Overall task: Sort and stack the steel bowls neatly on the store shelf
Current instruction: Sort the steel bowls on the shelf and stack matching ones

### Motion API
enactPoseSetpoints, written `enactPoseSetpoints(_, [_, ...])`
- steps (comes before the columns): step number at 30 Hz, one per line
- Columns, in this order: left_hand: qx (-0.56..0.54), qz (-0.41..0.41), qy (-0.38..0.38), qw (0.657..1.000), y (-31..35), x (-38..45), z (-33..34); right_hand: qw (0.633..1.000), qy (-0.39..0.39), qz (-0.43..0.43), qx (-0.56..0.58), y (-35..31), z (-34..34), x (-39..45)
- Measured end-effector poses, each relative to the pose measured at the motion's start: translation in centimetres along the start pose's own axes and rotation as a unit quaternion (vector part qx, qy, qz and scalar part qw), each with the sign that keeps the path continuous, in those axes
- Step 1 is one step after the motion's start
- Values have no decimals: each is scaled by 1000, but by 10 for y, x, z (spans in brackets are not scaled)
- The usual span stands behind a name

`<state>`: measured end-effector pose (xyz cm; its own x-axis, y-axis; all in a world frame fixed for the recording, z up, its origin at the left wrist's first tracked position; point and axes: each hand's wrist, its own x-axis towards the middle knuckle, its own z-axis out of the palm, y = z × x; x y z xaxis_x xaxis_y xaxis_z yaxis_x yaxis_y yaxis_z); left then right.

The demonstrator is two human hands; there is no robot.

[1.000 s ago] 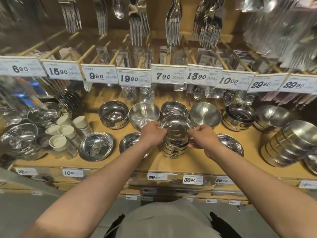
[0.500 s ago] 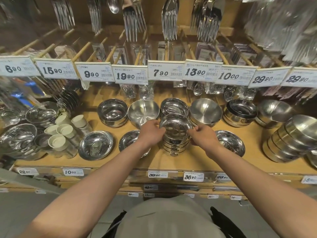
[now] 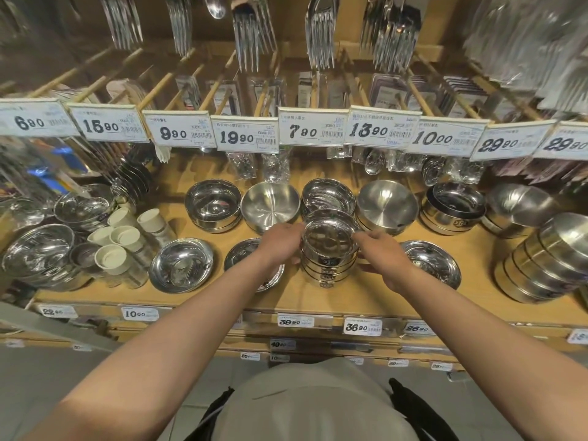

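The wooden shelf carries a stack of steel bowls in the middle, single bowls behind, shallow dishes beside, and white-capped jars at left.

Both bare forearms reach forward and converge toward the middle of the view. The left hand is turned back-up with its fingers curled inward toward the right, and the right hand mirrors it (its fingers curled inward toward the left). The two hands sit level with each other, near but apart, wrists roughly straight.
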<state>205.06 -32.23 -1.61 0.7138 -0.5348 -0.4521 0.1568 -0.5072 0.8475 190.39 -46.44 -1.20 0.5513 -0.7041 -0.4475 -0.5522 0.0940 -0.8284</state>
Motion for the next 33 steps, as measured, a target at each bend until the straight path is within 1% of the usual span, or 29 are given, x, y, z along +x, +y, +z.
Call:
enactPoseSetpoints(2, [-47, -20, -19, 998, 0, 0, 1, 999, -20, 10, 30, 2, 1, 2])
enactPoseSetpoints(6, [-74, -17, -27, 997, 3, -2, 4, 998, -22, 9, 61, 3, 2, 4])
enactPoseSetpoints(18, [-67, 6, -7, 998, 8, -3, 5, 997, -4, 3, 74, 6, 3, 9])
enactPoseSetpoints(23, [-78, -4, 1, 997, 12, -1, 4, 997, -10, -2, 77, 2, 2, 8])
enactPoseSetpoints(27, [-69, -17, -7, 997, 12, 0, 4, 997, -19, 10, 73, 2, 0, 9])
enactPoseSetpoints(33, [-71, -23, -25, 997, 10, -2, 5, 997, -25, 5, 68, 3, 0, 9])
